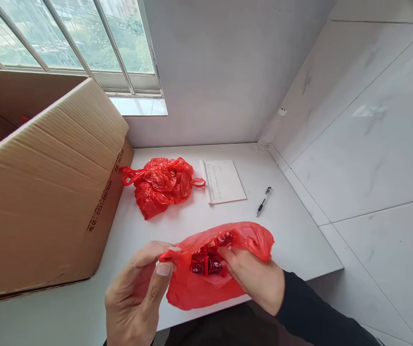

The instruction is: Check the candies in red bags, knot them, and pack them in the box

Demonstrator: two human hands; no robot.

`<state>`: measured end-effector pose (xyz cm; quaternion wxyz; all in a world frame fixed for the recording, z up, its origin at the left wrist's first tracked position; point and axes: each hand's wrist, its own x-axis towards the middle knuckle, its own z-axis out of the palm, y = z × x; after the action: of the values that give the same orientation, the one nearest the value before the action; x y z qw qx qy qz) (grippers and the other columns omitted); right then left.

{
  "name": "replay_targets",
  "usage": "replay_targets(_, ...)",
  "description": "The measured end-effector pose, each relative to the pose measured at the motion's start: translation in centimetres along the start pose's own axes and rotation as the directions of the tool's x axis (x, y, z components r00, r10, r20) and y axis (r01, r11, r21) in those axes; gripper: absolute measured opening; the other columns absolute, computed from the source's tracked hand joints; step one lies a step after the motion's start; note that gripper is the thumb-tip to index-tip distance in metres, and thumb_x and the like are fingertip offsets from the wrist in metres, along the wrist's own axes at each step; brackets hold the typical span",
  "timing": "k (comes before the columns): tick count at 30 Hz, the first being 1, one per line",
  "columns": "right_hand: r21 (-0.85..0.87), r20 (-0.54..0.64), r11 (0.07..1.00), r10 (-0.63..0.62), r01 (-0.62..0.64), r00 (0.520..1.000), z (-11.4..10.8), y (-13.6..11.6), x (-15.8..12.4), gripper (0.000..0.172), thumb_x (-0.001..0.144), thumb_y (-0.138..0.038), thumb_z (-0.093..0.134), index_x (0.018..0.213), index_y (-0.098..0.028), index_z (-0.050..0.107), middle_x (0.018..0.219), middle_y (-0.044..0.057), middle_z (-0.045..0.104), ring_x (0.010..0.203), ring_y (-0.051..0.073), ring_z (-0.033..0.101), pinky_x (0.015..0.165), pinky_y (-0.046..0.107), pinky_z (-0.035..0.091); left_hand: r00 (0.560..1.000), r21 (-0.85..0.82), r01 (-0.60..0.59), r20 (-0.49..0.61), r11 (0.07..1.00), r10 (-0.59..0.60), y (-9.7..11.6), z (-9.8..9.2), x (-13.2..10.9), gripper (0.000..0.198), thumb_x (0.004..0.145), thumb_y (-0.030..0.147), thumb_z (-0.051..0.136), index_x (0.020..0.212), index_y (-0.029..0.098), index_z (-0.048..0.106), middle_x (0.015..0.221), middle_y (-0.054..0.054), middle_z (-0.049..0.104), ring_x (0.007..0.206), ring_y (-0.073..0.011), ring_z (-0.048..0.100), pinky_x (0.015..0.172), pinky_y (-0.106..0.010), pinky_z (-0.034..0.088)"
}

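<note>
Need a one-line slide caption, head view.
Left hand holds the open red bag by its rim; right hand reaches inside to red-wrapped packets.

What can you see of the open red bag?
The bag is thin red plastic, creased and slightly see-through. Its mouth gapes upward, showing shiny dark-red packets inside. It is by the near edge of the table; whether it rests there is unclear. The left hand pinches its left corner between thumb and fingers. The right hand reaches into the mouth, at the packets.

Notepad (228,181) on white tabletop (296,235) — black pen (263,203) near its right edge — barred window (123,43) upper left.
</note>
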<state>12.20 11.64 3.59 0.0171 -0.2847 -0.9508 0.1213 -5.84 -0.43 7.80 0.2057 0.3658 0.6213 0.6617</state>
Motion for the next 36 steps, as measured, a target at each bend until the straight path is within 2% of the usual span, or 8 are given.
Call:
replay_targets(4,-0.045,0.241,0.996,-0.070,0.083,0.968,2.3,-1.7,2.1,0.021,0.084,-0.017,0.066,0.104,-0.019,0.063,0.083,0.007,0.071,0.066,0.025,0.070,0.053,0.031,0.047,0.996,0.029,0.030,-0.079,0.999,-0.028,1.0,1.3,-0.5,0.011,0.088,0.029,0.071,0.097,0.032,0.077,0.086,0.001,0.073,0.067,-0.0128,0.062,0.067,-0.024,0.053)
replay_targets(8,0.018,0.244,0.992,-0.125,0.125,0.962,3.7,-2.3,3.1,0.027,0.087,-0.020,0.065,0.113,-0.024,0.059,0.093,0.004,0.071,0.080,0.023,0.071,0.060,0.029,0.047,0.987,0.051,0.083,-0.138,0.995,-0.076,1.1,1.6,-0.8,0.010,0.085,0.032,0.075,0.094,0.030,0.079,0.092,0.000,0.074,0.081,-0.0155,0.067,0.074,-0.023,0.055)
replay_targets(10,0.026,0.255,0.995,-0.095,0.091,0.962,3.5,-2.4,3.2,0.017,0.092,-0.027,0.063,0.107,-0.020,0.061,0.094,0.006,0.071,0.085,0.024,0.070,0.062,0.031,0.048,0.986,0.046,0.106,-0.131,0.993,-0.099,0.9,1.3,-1.0,0.011,0.086,0.032,0.074,0.096,0.030,0.078,0.086,0.001,0.072,0.073,-0.0136,0.065,0.069,-0.022,0.054)
replay_targets(13,0.024,0.281,1.000,-0.023,0.017,0.959,2.3,-2.6,3.0,0.030,0.096,-0.044,0.059,0.102,-0.016,0.062,0.094,0.008,0.072,0.086,0.026,0.071,0.063,0.033,0.050,0.991,0.038,0.116,-0.079,0.993,-0.112,0.3,0.4,-1.2,0.015,0.091,0.032,0.068,0.104,0.030,0.075,0.073,0.003,0.067,0.062,-0.0122,0.060,0.062,-0.023,0.051)
replay_targets(20,-0.061,0.381,0.997,0.072,-0.053,0.922,0.9,-2.2,2.4,0.017,0.092,-0.010,0.057,0.107,-0.011,0.065,0.094,0.015,0.074,0.090,0.028,0.072,0.067,0.034,0.052,0.993,0.019,0.108,-0.048,0.994,-0.107,-0.5,-0.3,-1.7,0.017,0.094,0.031,0.063,0.108,0.031,0.073,0.077,0.002,0.067,0.065,-0.0130,0.061,0.063,-0.024,0.052)
replay_targets(24,-0.081,0.390,0.992,0.117,-0.093,0.913,0.9,-1.7,2.7,0.014,0.094,-0.014,0.057,0.102,-0.009,0.067,0.089,0.016,0.074,0.086,0.030,0.072,0.064,0.035,0.052,0.990,-0.007,0.138,-0.020,0.990,-0.138,-0.5,0.2,-1.8,0.016,0.095,0.030,0.063,0.108,0.030,0.072,0.077,0.002,0.067,0.064,-0.0121,0.060,0.065,-0.024,0.051)
replay_targets(32,0.041,0.346,0.989,-0.146,0.140,0.927,2.5,-1.5,1.7,0.011,0.095,-0.022,0.056,0.100,-0.024,0.065,0.090,0.003,0.073,0.083,0.022,0.069,0.059,0.029,0.044,0.977,-0.024,0.205,-0.057,0.978,-0.206,-0.4,0.4,-1.9,0.017,0.093,0.035,0.066,0.106,0.028,0.073,0.073,0.002,0.064,0.062,-0.0117,0.056,0.063,-0.023,0.049)
replay_targets(36,0.011,0.333,0.994,-0.107,0.110,0.937,2.5,-0.8,1.6,0.020,0.096,-0.015,0.050,0.108,-0.021,0.064,0.090,0.007,0.072,0.087,0.025,0.069,0.064,0.032,0.045,0.980,-0.014,0.195,-0.045,0.981,-0.195,-0.5,0.3,-1.8,0.017,0.093,0.035,0.065,0.107,0.028,0.072,0.074,0.002,0.065,0.063,-0.0127,0.058,0.064,-0.024,0.049)
